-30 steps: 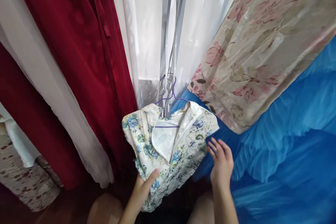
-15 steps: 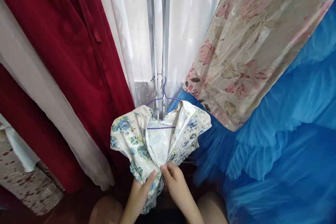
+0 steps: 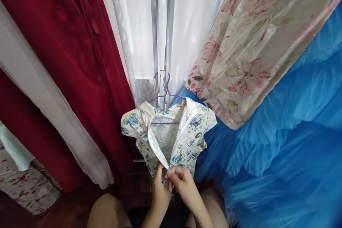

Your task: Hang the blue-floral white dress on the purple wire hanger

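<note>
Purple hanger (image 3: 167, 93) carries floral garment (image 3: 187, 139). Left hand (image 3: 160, 187) and right hand (image 3: 184, 182) meet at its opening's base, fingers pinching the cloth.

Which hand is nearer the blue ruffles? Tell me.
Right. The right hand is left of the blue ruffles, on the blue-flowered garment; the left hand is farther left, on the same garment.
</note>
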### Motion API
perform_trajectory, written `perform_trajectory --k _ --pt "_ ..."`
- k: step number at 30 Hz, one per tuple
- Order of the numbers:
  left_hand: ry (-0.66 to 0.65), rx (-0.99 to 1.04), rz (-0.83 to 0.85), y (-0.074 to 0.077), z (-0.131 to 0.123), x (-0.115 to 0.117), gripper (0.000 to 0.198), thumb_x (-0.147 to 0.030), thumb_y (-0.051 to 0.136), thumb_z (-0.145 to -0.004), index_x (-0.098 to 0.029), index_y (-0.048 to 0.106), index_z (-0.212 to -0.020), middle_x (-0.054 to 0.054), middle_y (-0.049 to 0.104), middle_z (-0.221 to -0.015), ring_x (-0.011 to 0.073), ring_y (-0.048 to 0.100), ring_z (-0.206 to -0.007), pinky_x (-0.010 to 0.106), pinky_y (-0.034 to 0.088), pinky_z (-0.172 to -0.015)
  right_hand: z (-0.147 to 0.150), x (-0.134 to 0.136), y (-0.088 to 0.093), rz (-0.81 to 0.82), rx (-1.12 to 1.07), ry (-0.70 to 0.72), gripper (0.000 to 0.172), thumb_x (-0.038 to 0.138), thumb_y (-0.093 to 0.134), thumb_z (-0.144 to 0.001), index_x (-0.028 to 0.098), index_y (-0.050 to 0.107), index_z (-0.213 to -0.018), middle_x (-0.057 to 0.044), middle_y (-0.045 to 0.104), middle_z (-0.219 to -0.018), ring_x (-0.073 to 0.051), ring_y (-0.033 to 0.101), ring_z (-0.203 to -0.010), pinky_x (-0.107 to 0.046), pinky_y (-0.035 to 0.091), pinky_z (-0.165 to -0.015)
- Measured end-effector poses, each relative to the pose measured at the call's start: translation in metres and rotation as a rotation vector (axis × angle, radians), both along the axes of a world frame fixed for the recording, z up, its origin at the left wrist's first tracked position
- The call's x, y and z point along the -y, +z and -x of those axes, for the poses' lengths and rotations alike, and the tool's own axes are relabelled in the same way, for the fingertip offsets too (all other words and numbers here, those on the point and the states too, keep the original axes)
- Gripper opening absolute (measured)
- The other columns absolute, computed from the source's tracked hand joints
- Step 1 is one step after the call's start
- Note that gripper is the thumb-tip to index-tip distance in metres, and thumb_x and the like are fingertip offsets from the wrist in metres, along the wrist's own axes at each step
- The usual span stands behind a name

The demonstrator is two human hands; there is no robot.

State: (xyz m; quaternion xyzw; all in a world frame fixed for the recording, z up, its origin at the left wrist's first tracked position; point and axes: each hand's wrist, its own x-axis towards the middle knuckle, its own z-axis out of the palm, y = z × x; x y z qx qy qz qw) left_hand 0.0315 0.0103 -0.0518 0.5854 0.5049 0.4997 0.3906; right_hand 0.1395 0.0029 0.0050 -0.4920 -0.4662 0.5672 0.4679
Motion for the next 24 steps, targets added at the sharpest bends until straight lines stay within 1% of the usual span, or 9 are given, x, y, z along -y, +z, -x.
perform_trajectory --k 2,5,11,13,15,18,20,22,24 --pt "-0.046 -0.039 -0.050 0.008 0.004 -0.004 0.003 -0.025 0.056 -0.090 -0.024 0.058 -0.091 0.006 0.064 -0.087 0.0253 0.063 -0.083 0.035 0.048 -0.077 -0.008 0.001 0.004 0.037 -0.018 0.014 0.042 0.054 0.063 -0.087 0.014 0.068 -0.072 0.000 0.059 -0.046 -0.008 0.036 -0.037 -0.022 0.023 -0.043" --pt "-0.148 -0.138 -0.127 0.024 0.015 -0.005 0.019 -0.025 0.052 -0.095 -0.023 0.052 -0.076 0.004 0.057 -0.079 0.0218 0.059 -0.079 0.031 0.045 -0.075 -0.023 -0.009 0.024 0.060 -0.092 -0.034 0.043 0.054 0.068 -0.084 0.012 0.071 -0.073 0.001 0.057 -0.043 -0.006 0.031 -0.035 -0.022 0.018 -0.040" --pt "-0.240 -0.354 -0.115 0.051 0.042 -0.013 0.017 -0.014 0.049 -0.090 -0.022 0.051 -0.075 0.004 0.057 -0.080 0.0200 0.058 -0.077 0.029 0.042 -0.073 -0.025 -0.083 0.111 -0.095 -0.249 -0.102 0.037 0.047 0.080 -0.072 0.012 0.071 -0.069 0.005 0.048 -0.041 -0.003 0.029 -0.034 -0.019 0.014 -0.034" --pt "-0.269 -0.444 -0.117 0.054 0.054 -0.019 0.015 -0.010 0.049 -0.086 -0.021 0.053 -0.077 0.004 0.058 -0.082 0.0196 0.058 -0.076 0.028 0.042 -0.071 -0.020 -0.109 0.138 -0.158 -0.292 -0.132 0.034 0.043 0.081 -0.069 0.011 0.071 -0.069 0.006 0.048 -0.042 -0.003 0.031 -0.035 -0.018 0.015 -0.033" --pt "-0.297 -0.519 -0.104 0.053 0.065 -0.025 0.015 -0.008 0.049 -0.083 -0.021 0.056 -0.079 0.004 0.060 -0.084 0.0193 0.059 -0.074 0.027 0.041 -0.069 -0.016 -0.125 0.155 -0.205 -0.326 -0.146 0.031 0.039 0.081 -0.068 0.010 0.072 -0.071 0.006 0.050 -0.044 -0.003 0.032 -0.036 -0.018 0.016 -0.033" --pt "-0.328 -0.578 -0.061 0.054 0.077 -0.035 0.014 -0.009 0.052 -0.081 -0.021 0.059 -0.080 0.004 0.062 -0.082 0.0194 0.061 -0.073 0.027 0.042 -0.068 -0.011 -0.130 0.162 -0.227 -0.306 -0.131 0.029 0.039 0.077 -0.071 0.010 0.073 -0.074 0.004 0.055 -0.046 -0.004 0.037 -0.037 -0.018 0.020 -0.034" --pt "-0.340 -0.537 -0.062 0.065 0.078 -0.045 0.010 -0.012 0.056 -0.083 -0.020 0.062 -0.081 0.004 0.065 -0.082 0.0203 0.063 -0.075 0.028 0.044 -0.070 -0.008 -0.123 0.157 -0.228 -0.262 -0.118 0.029 0.041 0.074 -0.076 0.012 0.073 -0.078 0.003 0.058 -0.047 -0.006 0.042 -0.038 -0.018 0.024 -0.035" --pt "-0.300 -0.428 -0.145 0.091 0.074 -0.059 0.009 -0.018 0.057 -0.089 -0.021 0.066 -0.092 0.004 0.068 -0.085 0.0208 0.065 -0.080 0.029 0.046 -0.075 -0.006 -0.114 0.150 -0.233 -0.221 -0.108 0.029 0.043 0.070 -0.079 0.014 0.072 -0.080 0.003 0.059 -0.048 -0.007 0.044 -0.038 -0.018 0.027 -0.037" --pt "-0.191 -0.300 -0.306 0.127 0.066 -0.078 0.021 -0.025 0.054 -0.096 -0.022 0.063 -0.115 0.003 0.069 -0.087 0.0194 0.065 -0.082 0.030 0.048 -0.079 -0.006 -0.107 0.148 -0.237 -0.168 -0.093 0.029 0.043 0.069 -0.080 0.014 0.071 -0.078 0.003 0.059 -0.047 -0.007 0.044 -0.038 -0.019 0.027 -0.038"
